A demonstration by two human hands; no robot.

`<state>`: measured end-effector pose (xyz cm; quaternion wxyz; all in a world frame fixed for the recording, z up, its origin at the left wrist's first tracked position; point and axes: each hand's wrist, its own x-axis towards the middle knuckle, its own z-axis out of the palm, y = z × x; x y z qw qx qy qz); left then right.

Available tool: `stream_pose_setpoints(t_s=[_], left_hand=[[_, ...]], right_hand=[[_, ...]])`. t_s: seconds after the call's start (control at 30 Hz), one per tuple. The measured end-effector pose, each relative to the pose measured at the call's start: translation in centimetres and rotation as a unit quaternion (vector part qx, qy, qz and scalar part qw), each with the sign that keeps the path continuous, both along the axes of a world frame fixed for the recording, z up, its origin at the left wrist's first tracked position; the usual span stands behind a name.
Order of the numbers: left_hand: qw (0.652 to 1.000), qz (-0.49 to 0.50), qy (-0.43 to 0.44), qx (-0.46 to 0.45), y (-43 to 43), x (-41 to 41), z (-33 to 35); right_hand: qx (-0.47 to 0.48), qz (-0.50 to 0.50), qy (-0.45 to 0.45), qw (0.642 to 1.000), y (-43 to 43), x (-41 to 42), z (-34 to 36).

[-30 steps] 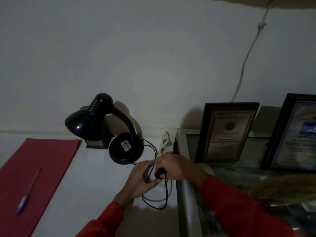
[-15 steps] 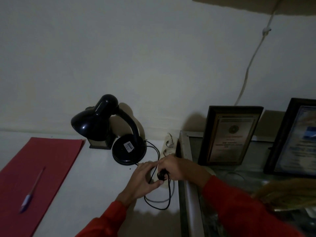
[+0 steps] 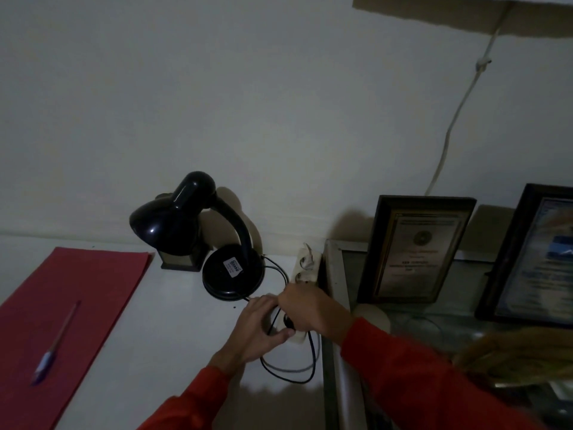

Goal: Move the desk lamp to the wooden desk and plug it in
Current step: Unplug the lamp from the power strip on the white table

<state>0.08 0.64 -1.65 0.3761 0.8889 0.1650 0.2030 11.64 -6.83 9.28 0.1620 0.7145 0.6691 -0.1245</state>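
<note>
The desk lamp [image 3: 198,240] is glossy black and unlit. Its round base [image 3: 233,272] carries a white label and stands on the white desk [image 3: 148,321] near the back edge, by the wall. A curved neck rises from the base and arches left; the dome shade points down and to the left. A thin black cord [image 3: 290,372] loops forward from the base toward the right edge, ending in a black plug [image 3: 288,321] at a white power strip [image 3: 305,268].

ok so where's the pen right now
In the head view, the pen lies far left on the red folder, well left of the black desk lamp and both hands.
</note>
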Motion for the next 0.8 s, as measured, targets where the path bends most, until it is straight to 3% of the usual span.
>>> stream_pose_setpoints(t_s=[0.43,0.8], left_hand=[[1.000,-0.006,0.015,0.009,0.3,0.0,0.2],[1.000,-0.008,0.015,0.011,0.4,0.1,0.0]], right_hand=[[0.028,0.020,0.042,0.998,-0.8,0.1,-0.2],[0.038,-0.006,0.191,0.981,-1.0,1.6,-1.0]])
